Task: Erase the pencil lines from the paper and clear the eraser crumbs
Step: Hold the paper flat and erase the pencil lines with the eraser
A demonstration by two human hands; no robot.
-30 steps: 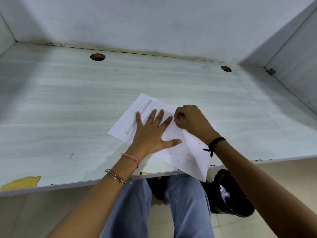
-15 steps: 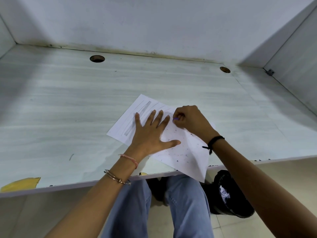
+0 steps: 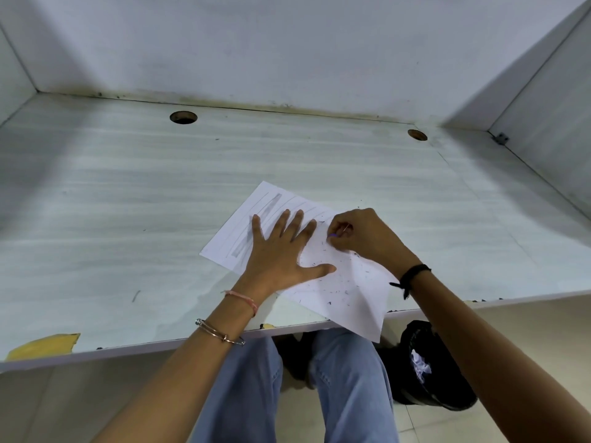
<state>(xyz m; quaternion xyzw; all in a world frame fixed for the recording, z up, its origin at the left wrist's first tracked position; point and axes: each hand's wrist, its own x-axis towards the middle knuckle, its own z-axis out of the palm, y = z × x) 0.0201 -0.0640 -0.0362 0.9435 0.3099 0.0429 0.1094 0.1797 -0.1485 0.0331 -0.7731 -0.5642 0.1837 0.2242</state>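
- Nearest, a black bin stood on the floor under the desk, at 5 o'clock from the paper, with something white and crumpled inside.
- The desk had a yellow patch at its near edge, at 8 o'clock.
- The paper lay at an angle on the desk, and its near corner hung over the edge.
- Dark crumbs were scattered on the near half of the paper.
- The left hand pressed flat on the paper, fingers straight and spread wide.
- The right hand, at 2 o'clock from the left hand, pinched a small purple eraser with curled fingers against the paper.
- Grey pencil lines showed on the far part of the paper, at 11 o'clock.
- Two round holes were at the far edge.
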